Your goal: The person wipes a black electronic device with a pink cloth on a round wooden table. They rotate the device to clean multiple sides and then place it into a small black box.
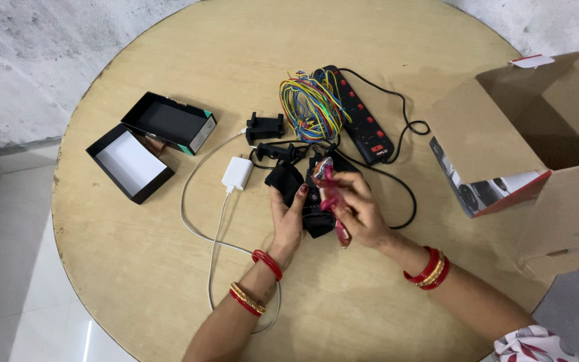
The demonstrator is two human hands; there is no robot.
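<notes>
Head view, left hand (287, 216) palm-up gripping black pouch (297, 191), right hand (356, 208) fingers curled, pinching pink strap (330, 193) above it

A: Any packaging on that round table?

B: Yep. A small black box tray with a dark lining and teal edge (169, 123) sat at the left, touching a matching black box half with a white inside (131, 163).

A: And on the right?

B: A big open brown cardboard carton (551, 167) lay tipped sideways, with a white-and-red printed product box (480, 191) poking out.
</notes>
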